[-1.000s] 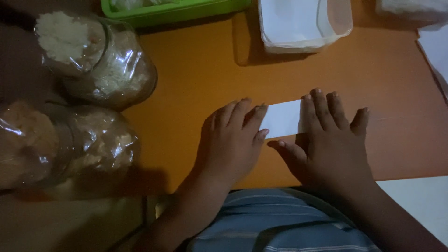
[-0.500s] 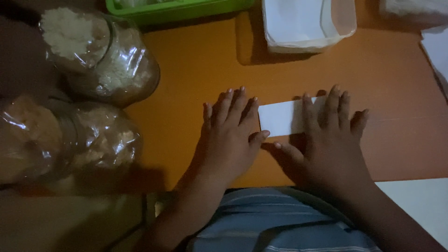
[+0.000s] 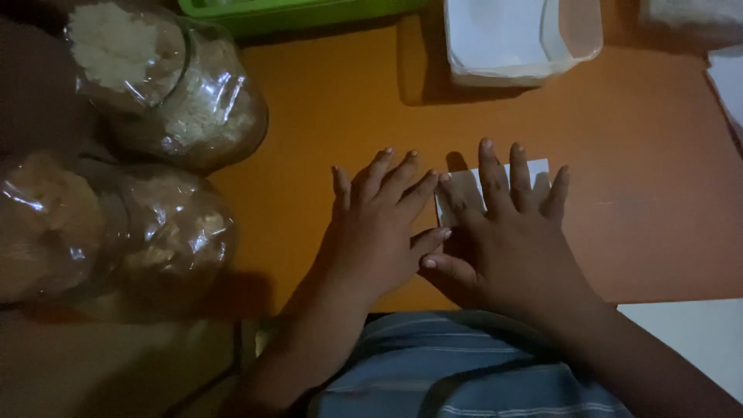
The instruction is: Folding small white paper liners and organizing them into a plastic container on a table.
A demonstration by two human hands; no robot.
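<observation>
A: What is under the hands?

B: A small white paper (image 3: 458,195), lying flat on the orange table (image 3: 333,116), in the middle, close to the person's body. Only a part of it shows; the rest is covered.

A: How are the hands?

B: Both are open and flat, fingers spread, gripping nothing. The right hand (image 3: 515,244) lies on top of the paper and presses it down; its fingers reach over the far edge. The left hand (image 3: 379,228) rests on the table just beside, and its fingertips touch the paper's left edge.

A: How will the paper handle, do you think?

B: I judge it is very light and thin, soft enough to bend or crease easily, and it can slide on the smooth table. It is better to hold it at an edge or a corner, with one palm keeping it flat.

A: What else is near?

B: Two bags of food (image 3: 166,85) at the left, a green tray (image 3: 309,11) and a clear box (image 3: 518,39) at the far side, all well apart from the hands.
</observation>
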